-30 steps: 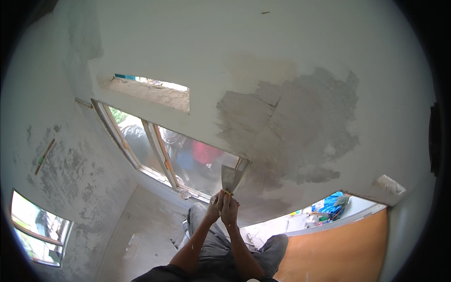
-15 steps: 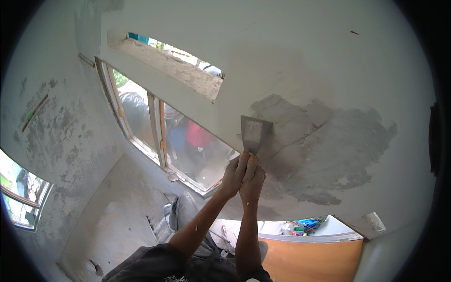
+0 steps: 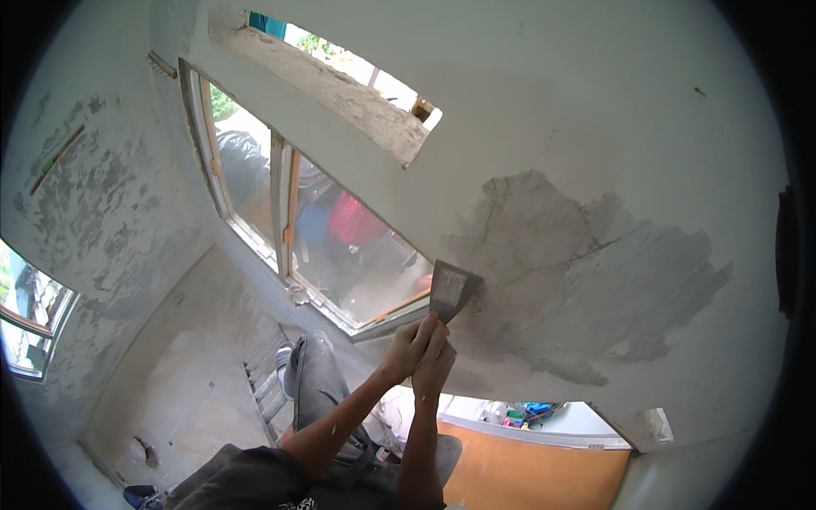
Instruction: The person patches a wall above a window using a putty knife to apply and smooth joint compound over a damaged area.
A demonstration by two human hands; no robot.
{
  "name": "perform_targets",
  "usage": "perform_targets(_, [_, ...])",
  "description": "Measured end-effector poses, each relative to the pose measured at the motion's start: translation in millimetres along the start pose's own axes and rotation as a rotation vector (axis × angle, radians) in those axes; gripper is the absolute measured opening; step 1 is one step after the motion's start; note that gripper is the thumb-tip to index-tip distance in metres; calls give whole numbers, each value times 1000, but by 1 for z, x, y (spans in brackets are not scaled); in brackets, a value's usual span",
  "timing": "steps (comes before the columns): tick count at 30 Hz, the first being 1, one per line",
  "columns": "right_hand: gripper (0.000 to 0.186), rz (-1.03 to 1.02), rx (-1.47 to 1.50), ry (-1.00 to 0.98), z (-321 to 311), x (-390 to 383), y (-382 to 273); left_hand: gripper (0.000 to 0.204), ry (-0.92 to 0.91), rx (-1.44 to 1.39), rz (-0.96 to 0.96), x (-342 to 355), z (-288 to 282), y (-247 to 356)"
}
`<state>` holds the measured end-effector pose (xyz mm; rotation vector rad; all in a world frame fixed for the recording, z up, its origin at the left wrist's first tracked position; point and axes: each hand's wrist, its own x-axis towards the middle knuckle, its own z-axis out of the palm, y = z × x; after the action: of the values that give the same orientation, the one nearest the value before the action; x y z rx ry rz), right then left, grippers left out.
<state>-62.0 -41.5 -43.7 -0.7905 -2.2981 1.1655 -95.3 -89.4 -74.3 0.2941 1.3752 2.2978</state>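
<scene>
Grips a flat scraper (image 3: 450,291) with both hands together, left hand (image 3: 408,350) and right hand (image 3: 434,360) clenched one against the other around the handle, mostly hidden by the fingers. Holds it up before the pale wall (image 3: 595,110), just beside the lower right corner of the large window (image 3: 280,204), with the blade over the left fringe of a rough grey patch (image 3: 595,272).

Points the blade up and away from the body, with the long axis running from the fists toward the upper right, closer to upright than to level in this view. Widens from a narrow neck at the thumbs to a broad, straight front edge, slanting down from left to right across that axis. Impossible to tell contact from a slight gap between edge and wall.

Extends the left forearm on a slant from the lower left and the right one nearly upright. Above the window, a long narrow slot (image 3: 331,89) through the wall; at the lower right, an orange panel (image 3: 535,467); below the hands, a grey trouser leg (image 3: 317,378).
</scene>
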Motion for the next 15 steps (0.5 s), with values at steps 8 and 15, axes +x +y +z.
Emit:
perform_targets(8, [47, 20, 41, 90, -28, -9, 10, 48, -217, -96, 30, -2, 23, -31])
perform_targets(15, [47, 20, -243, -15, -74, 1, -4, 51, -67, -443, -76, -10, 78, -36])
